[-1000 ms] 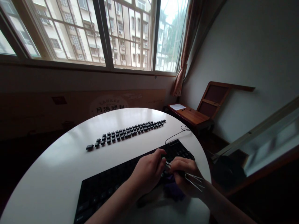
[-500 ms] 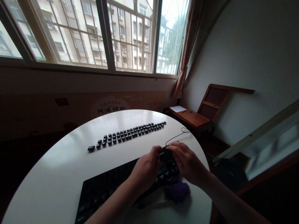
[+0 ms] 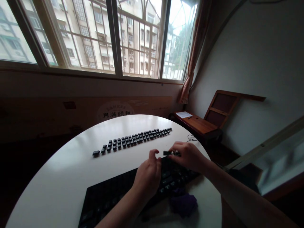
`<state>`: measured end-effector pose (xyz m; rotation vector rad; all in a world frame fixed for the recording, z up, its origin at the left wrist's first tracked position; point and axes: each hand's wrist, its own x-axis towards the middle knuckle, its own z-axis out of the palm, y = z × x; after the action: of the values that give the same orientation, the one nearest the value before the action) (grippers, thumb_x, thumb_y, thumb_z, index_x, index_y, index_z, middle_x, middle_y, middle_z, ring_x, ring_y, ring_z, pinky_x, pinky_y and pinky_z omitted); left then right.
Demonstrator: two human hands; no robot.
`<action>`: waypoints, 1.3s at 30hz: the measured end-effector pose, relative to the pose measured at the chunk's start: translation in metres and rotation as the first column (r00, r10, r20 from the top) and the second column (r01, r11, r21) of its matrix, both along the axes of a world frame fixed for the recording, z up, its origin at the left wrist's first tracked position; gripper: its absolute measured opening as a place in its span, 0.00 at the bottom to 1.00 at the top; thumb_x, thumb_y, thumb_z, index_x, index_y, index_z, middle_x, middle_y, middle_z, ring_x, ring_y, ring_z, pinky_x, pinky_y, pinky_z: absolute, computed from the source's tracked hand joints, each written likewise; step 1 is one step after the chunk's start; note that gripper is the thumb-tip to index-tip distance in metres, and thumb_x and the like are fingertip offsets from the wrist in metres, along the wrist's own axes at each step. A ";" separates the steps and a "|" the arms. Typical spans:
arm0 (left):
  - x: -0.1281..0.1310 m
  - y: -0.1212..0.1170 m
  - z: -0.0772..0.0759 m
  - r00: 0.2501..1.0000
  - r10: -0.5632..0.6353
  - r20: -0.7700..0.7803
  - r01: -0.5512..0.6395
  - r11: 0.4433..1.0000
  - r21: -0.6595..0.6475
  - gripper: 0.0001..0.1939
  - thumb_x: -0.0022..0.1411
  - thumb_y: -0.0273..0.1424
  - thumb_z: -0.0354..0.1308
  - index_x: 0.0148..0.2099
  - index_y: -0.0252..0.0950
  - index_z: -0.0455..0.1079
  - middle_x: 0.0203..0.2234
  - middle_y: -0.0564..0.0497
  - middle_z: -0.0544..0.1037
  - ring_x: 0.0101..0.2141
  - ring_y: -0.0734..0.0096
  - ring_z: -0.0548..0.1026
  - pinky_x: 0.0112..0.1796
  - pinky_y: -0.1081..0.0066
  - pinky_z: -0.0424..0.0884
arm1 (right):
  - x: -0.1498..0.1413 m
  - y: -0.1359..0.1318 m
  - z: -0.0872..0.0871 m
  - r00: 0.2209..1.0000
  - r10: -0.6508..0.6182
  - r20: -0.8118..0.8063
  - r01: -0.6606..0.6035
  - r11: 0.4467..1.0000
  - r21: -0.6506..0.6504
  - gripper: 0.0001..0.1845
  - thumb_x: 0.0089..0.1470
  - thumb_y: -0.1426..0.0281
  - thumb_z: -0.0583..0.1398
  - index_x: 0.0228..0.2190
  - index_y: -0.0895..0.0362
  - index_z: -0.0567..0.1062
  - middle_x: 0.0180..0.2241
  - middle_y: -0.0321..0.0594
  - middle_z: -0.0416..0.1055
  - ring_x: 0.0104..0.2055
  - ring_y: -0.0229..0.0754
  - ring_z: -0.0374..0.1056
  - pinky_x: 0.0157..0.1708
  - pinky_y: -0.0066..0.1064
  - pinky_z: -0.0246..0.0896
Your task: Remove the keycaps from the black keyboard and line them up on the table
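A black keyboard (image 3: 114,186) lies slanted across the near part of the round white table, with many of its keys in shadow. Above its far edge, my right hand (image 3: 190,156) pinches a small black keycap (image 3: 167,153), which sticks out to the left of the fingertips. Something thin shows by those fingers, too small to name. My left hand (image 3: 148,175) rests over the middle of the keyboard, its index finger raised and bent, apart from the keycap; its lower fingers are partly hidden. Beyond the keyboard, several loose black keycaps (image 3: 133,139) stand in slanted rows.
A crumpled purple cloth (image 3: 184,204) lies at the keyboard's near right side. A thin black cable (image 3: 191,138) loops at the table's right edge. Past the white table (image 3: 59,171) are a wooden chair (image 3: 199,122) with paper on it, and a barred window.
My hands, close together at the keyboard's far edge before, have parted. My right hand has drawn right with the keycap showing, and my left index finger has lifted. The view has shifted slightly.
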<state>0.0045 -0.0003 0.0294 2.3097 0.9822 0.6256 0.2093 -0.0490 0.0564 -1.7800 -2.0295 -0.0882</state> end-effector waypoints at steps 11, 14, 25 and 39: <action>-0.006 0.002 -0.023 0.922 -0.198 -0.332 0.296 0.915 0.275 0.27 0.66 0.47 0.49 0.64 0.44 0.61 0.66 0.41 0.55 0.66 0.45 0.50 0.61 0.38 0.42 | 0.098 0.134 -0.036 0.785 -0.618 0.043 0.602 0.744 -0.291 0.18 0.52 0.57 0.63 0.37 0.56 0.82 0.39 0.46 0.79 0.41 0.46 0.74 0.33 0.27 0.60; -0.006 0.003 -0.031 0.906 -0.212 -0.366 0.300 0.932 0.203 0.30 0.67 0.49 0.46 0.66 0.44 0.58 0.67 0.40 0.53 0.66 0.44 0.47 0.61 0.37 0.41 | 0.099 0.144 -0.046 0.777 -0.626 0.062 0.614 0.734 -0.291 0.19 0.51 0.55 0.63 0.36 0.56 0.82 0.39 0.47 0.78 0.41 0.46 0.73 0.34 0.27 0.60; -0.001 0.002 -0.025 0.881 -0.192 -0.432 0.280 0.948 0.149 0.33 0.67 0.48 0.47 0.69 0.42 0.52 0.67 0.39 0.51 0.66 0.45 0.49 0.61 0.37 0.44 | 0.105 0.145 -0.050 0.808 -0.585 0.071 0.582 0.772 -0.255 0.21 0.49 0.53 0.64 0.34 0.57 0.82 0.37 0.47 0.78 0.40 0.45 0.73 0.35 0.27 0.59; 0.005 0.007 -0.030 0.878 -0.202 -0.433 0.299 0.939 0.170 0.30 0.68 0.47 0.47 0.67 0.41 0.57 0.67 0.39 0.50 0.66 0.47 0.48 0.62 0.40 0.41 | 0.087 0.042 0.027 0.930 -0.256 -0.264 0.324 0.909 0.261 0.38 0.68 0.55 0.36 0.34 0.58 0.80 0.36 0.44 0.75 0.43 0.45 0.71 0.48 0.33 0.62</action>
<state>0.0097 0.0064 -0.0005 2.7933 0.7894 0.1492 0.2964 -0.0071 0.0832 -1.7917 -1.4915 -0.2604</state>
